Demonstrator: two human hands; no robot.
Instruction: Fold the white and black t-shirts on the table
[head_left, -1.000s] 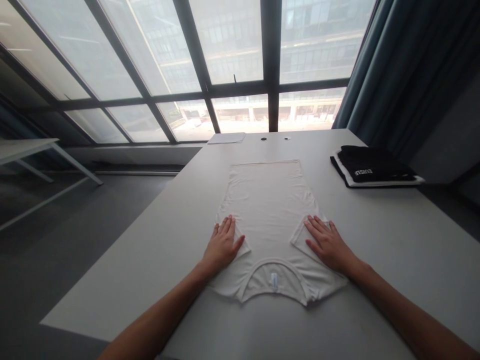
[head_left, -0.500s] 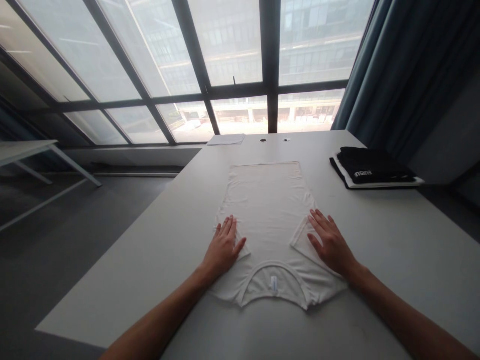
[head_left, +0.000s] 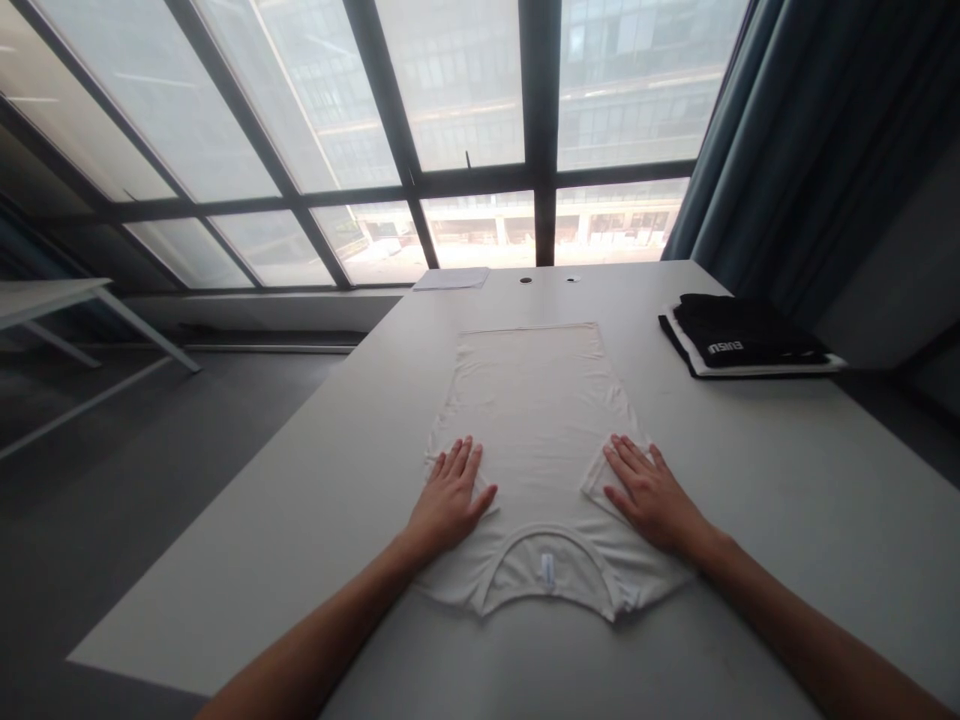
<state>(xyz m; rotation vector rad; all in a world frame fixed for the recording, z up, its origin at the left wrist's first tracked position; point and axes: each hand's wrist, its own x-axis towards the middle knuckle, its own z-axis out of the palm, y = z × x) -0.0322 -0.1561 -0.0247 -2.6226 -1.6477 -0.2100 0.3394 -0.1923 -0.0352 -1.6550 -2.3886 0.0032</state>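
A white T-shirt (head_left: pixel 536 420) lies spread on the white table, its neckline toward me and its hem at the far end. A small label shows inside the collar. Both sleeves are folded inward over the body of the shirt. My left hand (head_left: pixel 450 500) rests flat on the left sleeve, fingers stretched out and thumb apart. On the right sleeve lies my right hand (head_left: pixel 649 495), also flat and open, covering part of the fabric. Neither hand grips the cloth.
A stack of folded black and white clothes (head_left: pixel 750 340) lies at the table's right side. A sheet of paper (head_left: pixel 451 279) is at the far left edge of the white table (head_left: pixel 322 500). Behind stand large windows and a blue curtain (head_left: pixel 780 130). Another table (head_left: pixel 60 295) stands left.
My right hand has shifted slightly toward me and to the left over the right sleeve. My left hand has barely moved. The shirt stays in place.
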